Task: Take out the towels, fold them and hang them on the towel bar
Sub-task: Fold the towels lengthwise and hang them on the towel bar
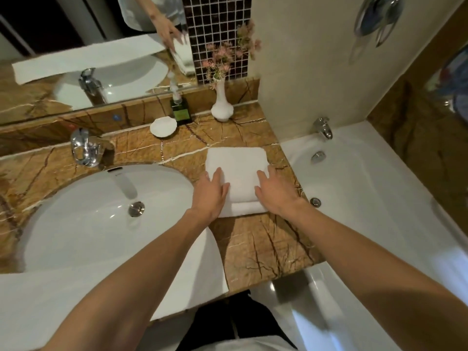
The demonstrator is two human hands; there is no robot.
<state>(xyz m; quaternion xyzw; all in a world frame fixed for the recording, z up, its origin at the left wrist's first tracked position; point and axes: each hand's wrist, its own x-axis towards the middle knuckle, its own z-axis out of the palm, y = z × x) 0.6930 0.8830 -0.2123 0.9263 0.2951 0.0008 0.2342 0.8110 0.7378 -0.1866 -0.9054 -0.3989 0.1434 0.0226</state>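
A folded white towel (236, 178) on the marble counter (253, 244), sink (88, 211) to its left, bathtub (367, 186) to its right, left hand (210, 193) flat on its near left edge, right hand (274, 192) flat on its near right side, both with fingers straight, second towel (50, 300) spread at near left

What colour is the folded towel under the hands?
White; the folded towel shows best in the head view.

A brown stone counter (253, 249) with dark lines holds a round white sink (83, 224) and a shiny tap (84, 148). A big mirror (76, 34) hangs behind it, beside a strip of small dark tiles (215, 26). A white vase (222, 105) of pink flowers stands near the corner. A white bathtub (367, 186) sits on the right, below a cream wall (304, 59).
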